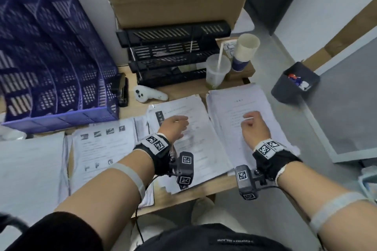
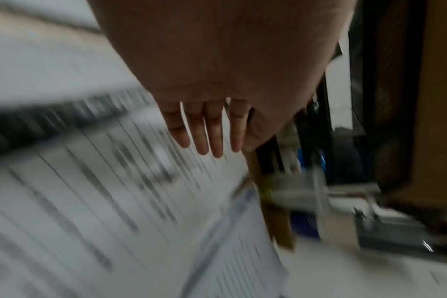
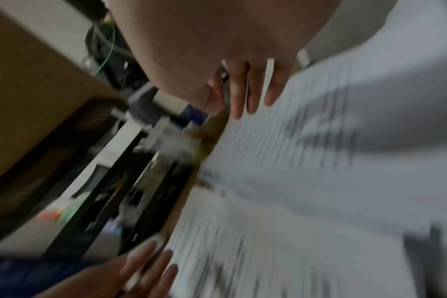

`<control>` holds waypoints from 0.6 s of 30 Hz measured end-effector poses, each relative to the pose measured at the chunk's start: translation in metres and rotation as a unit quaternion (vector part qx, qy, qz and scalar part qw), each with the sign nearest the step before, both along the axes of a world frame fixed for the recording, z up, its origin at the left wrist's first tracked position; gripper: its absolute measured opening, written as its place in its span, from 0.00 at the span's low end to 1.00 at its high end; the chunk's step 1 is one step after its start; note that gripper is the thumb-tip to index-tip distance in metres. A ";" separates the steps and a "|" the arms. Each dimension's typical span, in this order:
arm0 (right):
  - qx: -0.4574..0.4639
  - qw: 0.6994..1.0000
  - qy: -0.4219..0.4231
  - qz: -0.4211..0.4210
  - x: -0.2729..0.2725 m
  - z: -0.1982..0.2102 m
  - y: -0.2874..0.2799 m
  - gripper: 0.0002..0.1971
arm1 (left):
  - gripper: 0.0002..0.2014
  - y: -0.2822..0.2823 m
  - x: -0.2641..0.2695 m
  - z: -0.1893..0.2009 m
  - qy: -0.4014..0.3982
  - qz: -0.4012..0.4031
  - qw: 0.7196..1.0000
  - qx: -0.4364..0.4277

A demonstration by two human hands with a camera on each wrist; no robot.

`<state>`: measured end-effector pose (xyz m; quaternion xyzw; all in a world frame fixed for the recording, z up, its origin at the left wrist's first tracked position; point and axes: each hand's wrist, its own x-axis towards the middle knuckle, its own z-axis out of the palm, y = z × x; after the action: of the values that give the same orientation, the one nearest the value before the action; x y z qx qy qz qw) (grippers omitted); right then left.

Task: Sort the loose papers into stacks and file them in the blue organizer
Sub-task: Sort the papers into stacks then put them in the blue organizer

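Nearest, the left hand (image 1: 175,126) and right hand (image 1: 253,126) hover over white printed papers on the wooden surface (image 1: 195,187), fingers (image 2: 213,131) straight and slightly spread, holding nothing; the wrist views are blurred. The papers lie in about four loose piles: a blank-topped pile (image 1: 30,169) far left, a pile with small pictures (image 1: 102,149), a skewed pile (image 1: 193,138) under the left hand and a neater stack (image 1: 234,108) under the right. Beyond them lie a white controller (image 1: 149,94) and a black stapler (image 1: 122,89). Farther back stand the blue organizer (image 1: 51,63), its slatted slots apparently without papers, black stacked trays (image 1: 173,53), a plastic cup (image 1: 217,71) with a straw, and stacked paper cups (image 1: 244,53).
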<state>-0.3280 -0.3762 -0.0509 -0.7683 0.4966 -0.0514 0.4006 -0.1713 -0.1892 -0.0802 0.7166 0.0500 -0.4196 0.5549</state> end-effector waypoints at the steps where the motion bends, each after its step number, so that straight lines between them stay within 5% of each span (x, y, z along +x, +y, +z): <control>1: 0.054 0.997 0.001 0.050 0.013 -0.005 0.024 0.09 | 0.09 0.022 0.007 -0.002 -0.004 0.023 1.000 0.020; 4: 0.245 0.956 0.018 0.163 0.050 -0.014 0.097 0.07 | 0.08 0.097 0.030 -0.010 -0.038 0.080 0.991 0.097; 7: 0.332 0.920 0.037 0.207 0.076 -0.017 0.155 0.08 | 0.07 0.171 0.046 -0.013 -0.094 0.083 0.965 0.230; 10: 0.393 0.893 0.058 0.211 0.091 -0.019 0.205 0.15 | 0.20 0.232 0.052 -0.003 -0.092 0.079 0.917 0.379; 14: 0.255 0.921 0.135 0.260 0.106 -0.029 0.247 0.27 | 0.33 0.281 0.056 -0.005 -0.052 0.069 0.928 0.363; 18: 0.204 0.935 0.142 0.255 0.115 -0.031 0.271 0.24 | 0.25 0.296 0.057 -0.003 -0.084 0.004 0.947 0.310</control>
<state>-0.2133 -0.1049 -0.0815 -0.7703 0.3354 0.2641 0.4738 -0.1145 0.1069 -0.0831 0.8858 0.1334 -0.3196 0.3088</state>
